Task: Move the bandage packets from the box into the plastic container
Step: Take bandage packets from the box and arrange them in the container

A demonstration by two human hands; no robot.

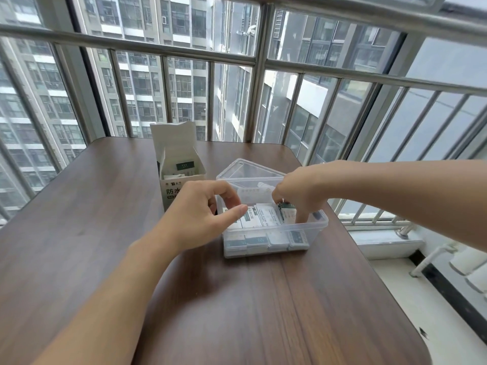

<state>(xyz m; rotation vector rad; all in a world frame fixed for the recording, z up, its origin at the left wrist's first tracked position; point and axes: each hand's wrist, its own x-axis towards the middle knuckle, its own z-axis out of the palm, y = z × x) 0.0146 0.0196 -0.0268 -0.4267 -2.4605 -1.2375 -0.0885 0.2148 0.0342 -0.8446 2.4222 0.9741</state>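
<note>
White-and-green packets (259, 219) lie in rows inside the clear, open container (313, 227); more stand in the open white box (181, 167) behind it.

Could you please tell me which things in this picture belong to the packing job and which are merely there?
Part of the job:
- box, open, packets visible inside
- bandage packets in the container
- plastic container, lid hinged back
- left hand at its rim
- right hand reaching inside, on a packet

Merely there:
- table
- window railing

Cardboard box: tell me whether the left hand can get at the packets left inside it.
Probably yes. The cardboard box stands open-topped just behind the left hand, with nothing between them; packets show inside.
</note>
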